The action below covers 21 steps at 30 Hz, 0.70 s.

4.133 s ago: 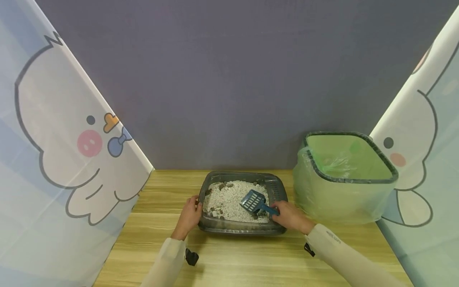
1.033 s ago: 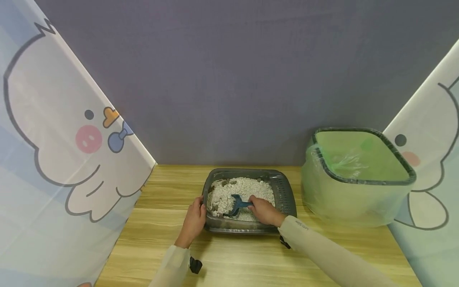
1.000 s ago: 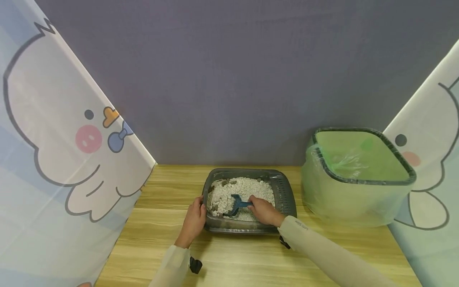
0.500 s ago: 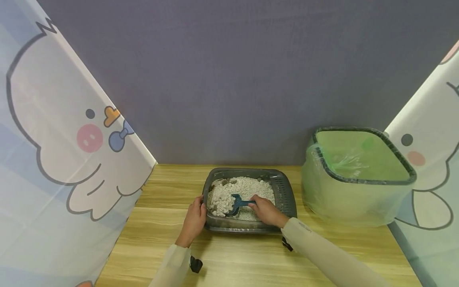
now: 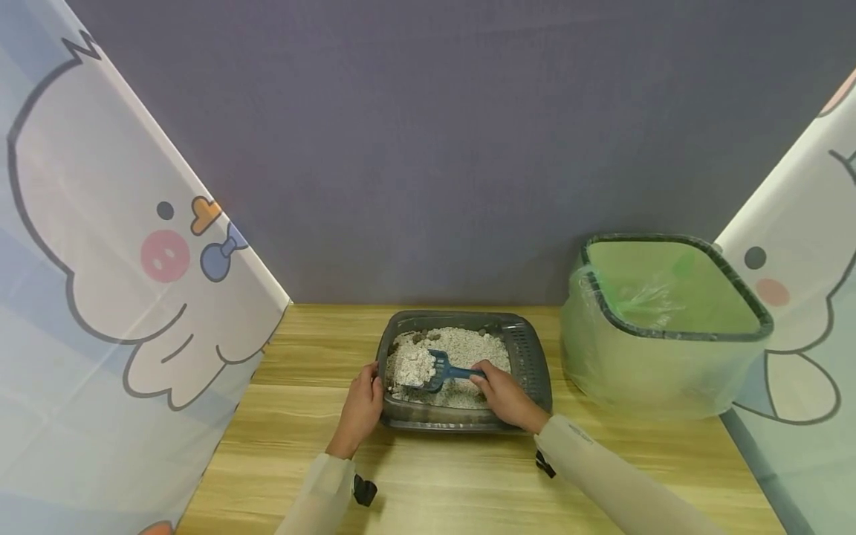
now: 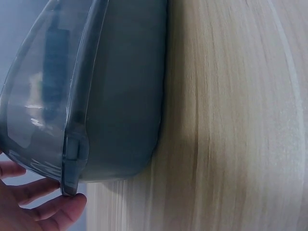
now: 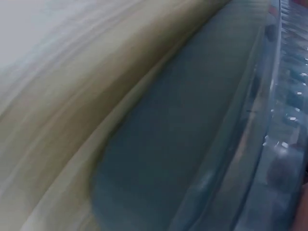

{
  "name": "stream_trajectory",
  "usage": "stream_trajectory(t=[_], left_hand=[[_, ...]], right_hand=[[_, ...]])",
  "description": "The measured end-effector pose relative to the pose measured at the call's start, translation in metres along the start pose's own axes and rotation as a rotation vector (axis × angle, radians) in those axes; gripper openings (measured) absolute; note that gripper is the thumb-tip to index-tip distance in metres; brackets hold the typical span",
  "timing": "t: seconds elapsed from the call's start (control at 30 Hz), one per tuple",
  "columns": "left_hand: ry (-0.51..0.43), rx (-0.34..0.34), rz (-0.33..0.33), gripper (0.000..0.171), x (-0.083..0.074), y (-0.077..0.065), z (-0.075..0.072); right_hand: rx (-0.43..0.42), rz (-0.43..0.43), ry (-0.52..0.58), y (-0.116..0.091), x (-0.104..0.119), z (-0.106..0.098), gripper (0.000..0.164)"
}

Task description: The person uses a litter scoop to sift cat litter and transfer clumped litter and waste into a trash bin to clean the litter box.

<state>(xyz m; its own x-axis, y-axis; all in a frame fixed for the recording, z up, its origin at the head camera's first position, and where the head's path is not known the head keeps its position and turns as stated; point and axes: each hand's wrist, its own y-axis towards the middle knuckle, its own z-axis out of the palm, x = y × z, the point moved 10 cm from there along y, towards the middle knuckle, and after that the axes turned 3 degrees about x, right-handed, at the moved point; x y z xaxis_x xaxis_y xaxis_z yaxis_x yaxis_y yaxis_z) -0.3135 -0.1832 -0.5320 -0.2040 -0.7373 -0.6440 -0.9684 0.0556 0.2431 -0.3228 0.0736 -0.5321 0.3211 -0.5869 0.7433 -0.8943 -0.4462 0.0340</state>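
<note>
A dark grey litter box (image 5: 461, 420) holds pale litter (image 5: 468, 345) with several brown clumps (image 5: 419, 336) along its back left. My right hand (image 5: 504, 394) grips the handle of a blue slotted litter scoop (image 5: 455, 372). The scoop's head, heaped with pale litter (image 5: 413, 367), is over the left part of the box. At the box's left end my left hand (image 5: 362, 405) holds the rim; the left wrist view shows its fingertips (image 6: 72, 207) at the rim's corner. The right wrist view is blurred and shows mostly the box's outer wall (image 7: 168, 139).
To the right of the box stands a large bin (image 5: 662, 379) with a dark rim, lined with a translucent green bag (image 5: 642, 305). A wood-grain table (image 5: 428, 483) lies beneath. A grey wall (image 5: 428, 148) rises behind, with cartoon-printed panels at both sides.
The right hand brought the scoop from the box's right to its left part, pushed it into the litter, and lifted it slightly with a heap on it. The left hand stayed at the rim.
</note>
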Motion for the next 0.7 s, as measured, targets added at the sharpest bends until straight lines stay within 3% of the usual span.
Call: stream_trajectory(t=[0.2,0.37,0.7], left_hand=[[-0.004,-0.017,0.033,0.032,-0.002,-0.001,-0.002],[0.002,-0.026,0.044,0.031,-0.003,-0.001,-0.003],[-0.008,-0.012,0.017,0.032,-0.001,-0.001,-0.002]], right_hand=[[-0.127,-0.01,0.058,-0.009,-0.005,-0.014,0.022],[-0.228,-0.054,0.037,-0.015,-0.004,-0.024,0.022],[-0.283,-0.096,0.008,-0.018,-0.001,-0.032,0.021]])
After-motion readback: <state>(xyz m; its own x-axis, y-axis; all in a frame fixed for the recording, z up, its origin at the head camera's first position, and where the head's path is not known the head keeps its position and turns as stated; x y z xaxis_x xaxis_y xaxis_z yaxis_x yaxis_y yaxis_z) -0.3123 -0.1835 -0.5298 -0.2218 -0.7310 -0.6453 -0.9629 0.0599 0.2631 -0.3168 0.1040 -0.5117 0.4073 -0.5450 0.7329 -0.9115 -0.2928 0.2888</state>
